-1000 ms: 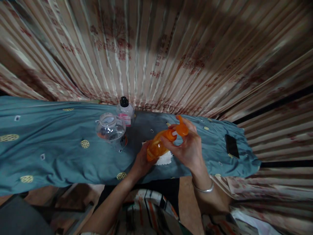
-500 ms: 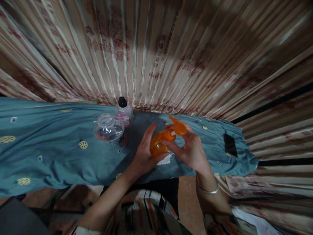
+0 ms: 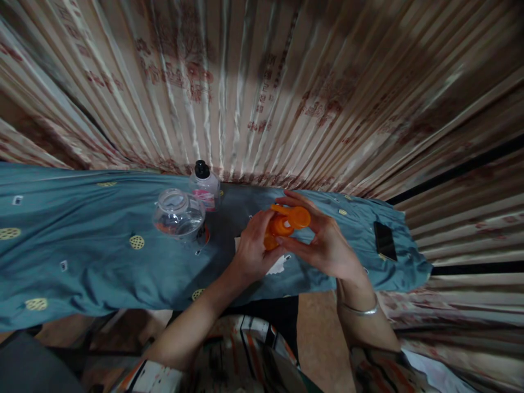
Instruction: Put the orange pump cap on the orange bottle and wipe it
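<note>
holding orange pump bottle (image 3: 282, 225) in both hands (image 3: 254, 246) (image 3: 329, 246)

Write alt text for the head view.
A person's left hand and right hand hold an orange plastic pump bottle over a teal cloth. A clear round plastic jar and a clear black-capped bottle stand to the left; a flat black rectangular object lies at right.

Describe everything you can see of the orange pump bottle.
The orange pump bottle has an orange collar, pale stem and round pump head with a narrow spout, all plastic-looking. It tilts, head toward the person's right, spout pointing left. The left hand grips its body and the right hand curves around the collar end, above blue-green cloth. Most of the body is hidden.
</note>
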Demonstrator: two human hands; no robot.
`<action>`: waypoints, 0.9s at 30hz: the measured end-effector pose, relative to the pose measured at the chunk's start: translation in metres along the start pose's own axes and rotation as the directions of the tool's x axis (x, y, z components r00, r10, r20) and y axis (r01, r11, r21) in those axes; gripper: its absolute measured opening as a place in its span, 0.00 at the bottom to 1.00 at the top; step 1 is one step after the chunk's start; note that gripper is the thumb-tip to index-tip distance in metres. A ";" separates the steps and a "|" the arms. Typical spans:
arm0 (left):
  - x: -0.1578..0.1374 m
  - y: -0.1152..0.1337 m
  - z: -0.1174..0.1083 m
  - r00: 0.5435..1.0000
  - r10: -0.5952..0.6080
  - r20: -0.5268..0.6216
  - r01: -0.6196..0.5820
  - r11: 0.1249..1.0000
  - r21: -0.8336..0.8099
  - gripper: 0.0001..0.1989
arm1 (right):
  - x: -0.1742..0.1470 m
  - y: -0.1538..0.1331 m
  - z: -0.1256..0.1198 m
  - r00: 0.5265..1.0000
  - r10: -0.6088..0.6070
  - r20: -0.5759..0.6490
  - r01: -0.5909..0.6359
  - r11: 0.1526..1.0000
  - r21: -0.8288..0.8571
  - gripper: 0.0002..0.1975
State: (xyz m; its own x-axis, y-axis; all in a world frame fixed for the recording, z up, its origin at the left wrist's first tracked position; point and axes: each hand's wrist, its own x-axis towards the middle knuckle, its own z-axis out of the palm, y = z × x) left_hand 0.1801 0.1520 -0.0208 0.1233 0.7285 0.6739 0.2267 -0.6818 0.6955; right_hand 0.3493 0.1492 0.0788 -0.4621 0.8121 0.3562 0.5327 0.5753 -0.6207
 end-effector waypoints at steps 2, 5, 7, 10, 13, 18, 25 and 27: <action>0.000 -0.001 0.002 0.999 0.030 -0.023 -0.029 0.999 0.020 0.26 | 0.000 0.000 0.002 1.000 0.018 -0.005 -0.018 1.000 -0.009 0.23; 0.000 -0.002 0.003 0.997 0.069 -0.041 -0.067 0.997 0.038 0.26 | -0.001 -0.001 0.007 0.996 0.065 -0.069 -0.065 0.998 -0.007 0.23; 0.001 -0.002 0.003 0.996 0.081 -0.047 -0.079 0.996 0.046 0.25 | -0.001 -0.001 0.012 0.988 0.089 -0.128 -0.089 0.996 0.001 0.24; 0.002 -0.003 0.003 0.995 0.089 -0.045 -0.086 0.995 0.059 0.23 | -0.002 0.000 0.016 0.978 0.102 -0.183 -0.108 0.994 -0.020 0.26; 0.003 -0.003 0.002 0.994 0.100 -0.033 -0.097 0.993 0.071 0.25 | -0.005 0.001 0.016 0.976 0.096 -0.198 -0.113 0.991 -0.076 0.31; 0.005 -0.001 0.000 0.991 0.130 -0.030 -0.126 0.987 0.095 0.25 | -0.011 0.002 0.012 0.980 0.071 -0.188 -0.073 0.997 -0.006 0.29; 0.006 0.003 0.000 0.989 0.140 -0.045 -0.131 0.978 0.162 0.30 | -0.013 0.001 0.020 0.970 0.105 -0.218 -0.097 0.994 0.044 0.22; 0.006 0.002 0.001 0.987 0.152 -0.049 -0.142 0.975 0.171 0.29 | -0.014 0.000 0.026 0.945 0.135 -0.297 -0.136 0.991 0.018 0.24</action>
State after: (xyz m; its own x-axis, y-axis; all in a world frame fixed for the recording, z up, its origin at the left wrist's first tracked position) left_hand 0.1818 0.1548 -0.0158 0.1087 0.6119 0.7834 0.3686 -0.7567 0.5399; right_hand 0.3378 0.1351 0.0558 -0.1541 0.8743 0.4603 0.5777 0.4577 -0.6759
